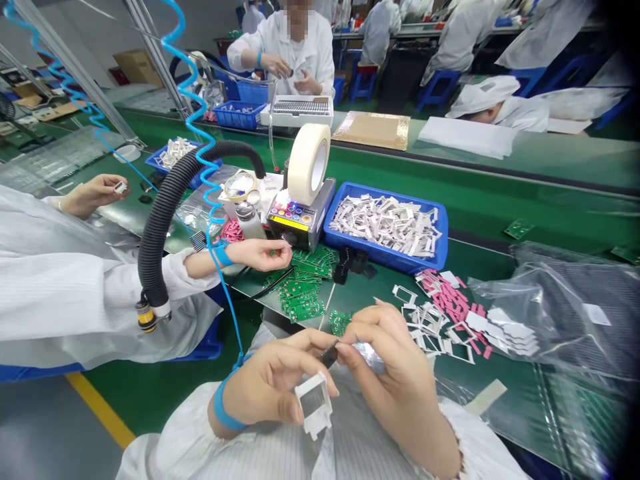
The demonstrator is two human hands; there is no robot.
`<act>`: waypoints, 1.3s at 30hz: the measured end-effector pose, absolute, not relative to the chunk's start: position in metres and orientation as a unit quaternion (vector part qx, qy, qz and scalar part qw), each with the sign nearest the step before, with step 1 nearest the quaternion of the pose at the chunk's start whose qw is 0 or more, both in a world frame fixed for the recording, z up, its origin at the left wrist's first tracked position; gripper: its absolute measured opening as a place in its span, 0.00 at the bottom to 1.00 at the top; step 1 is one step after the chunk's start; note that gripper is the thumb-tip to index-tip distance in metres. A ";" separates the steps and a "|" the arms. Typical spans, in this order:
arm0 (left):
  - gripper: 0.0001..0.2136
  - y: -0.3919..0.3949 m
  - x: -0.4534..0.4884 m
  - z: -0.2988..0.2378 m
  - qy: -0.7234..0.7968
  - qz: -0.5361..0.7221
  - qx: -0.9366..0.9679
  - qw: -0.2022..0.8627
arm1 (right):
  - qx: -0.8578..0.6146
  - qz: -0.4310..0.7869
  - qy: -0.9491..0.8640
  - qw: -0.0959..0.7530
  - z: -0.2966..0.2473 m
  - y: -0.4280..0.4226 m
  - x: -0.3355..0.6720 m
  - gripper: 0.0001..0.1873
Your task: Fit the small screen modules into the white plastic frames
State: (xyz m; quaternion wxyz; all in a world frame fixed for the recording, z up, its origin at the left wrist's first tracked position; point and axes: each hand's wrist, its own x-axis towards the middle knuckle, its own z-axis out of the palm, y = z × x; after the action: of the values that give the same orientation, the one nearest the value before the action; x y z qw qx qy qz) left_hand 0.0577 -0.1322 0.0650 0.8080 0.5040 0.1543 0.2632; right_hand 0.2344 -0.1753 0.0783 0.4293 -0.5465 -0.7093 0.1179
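Observation:
My left hand, with a blue wrist strap, grips a small white plastic frame between thumb and fingers. The frame is tilted and has a grey panel in its window. Thumb and index finger of my right hand pinch a small dark flat piece just above the frame. My left fingertips also touch this piece. Just beyond my hands lie green circuit boards, some piled on each other. Loose white frames and pink strips are scattered right of my right hand.
Beyond the boards stand a blue bin full of white frames and a tape roll on a dispenser. A black hose and blue coiled cord hang at left. A co-worker's hand reaches over the boards. Plastic-wrapped sheets lie right.

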 end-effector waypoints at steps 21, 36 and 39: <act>0.15 -0.129 0.077 0.024 0.237 0.264 0.235 0.905 | -0.758 0.209 -0.581 0.210 0.004 -0.234 0.311 0.11; 0.16 -0.135 0.082 0.041 0.205 0.215 0.317 0.901 | -0.528 0.064 -0.775 0.341 0.066 -0.184 0.255 0.09; 0.18 -0.134 0.080 0.042 0.169 0.227 0.259 0.923 | -0.482 0.255 -0.697 0.466 0.059 -0.180 0.252 0.17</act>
State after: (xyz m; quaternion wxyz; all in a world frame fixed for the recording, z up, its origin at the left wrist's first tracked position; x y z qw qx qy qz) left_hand 0.0799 -0.1343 0.0417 0.9235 0.2590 0.1694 0.2268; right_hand 0.2515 -0.1802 0.0588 0.4658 -0.4824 -0.6967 0.2551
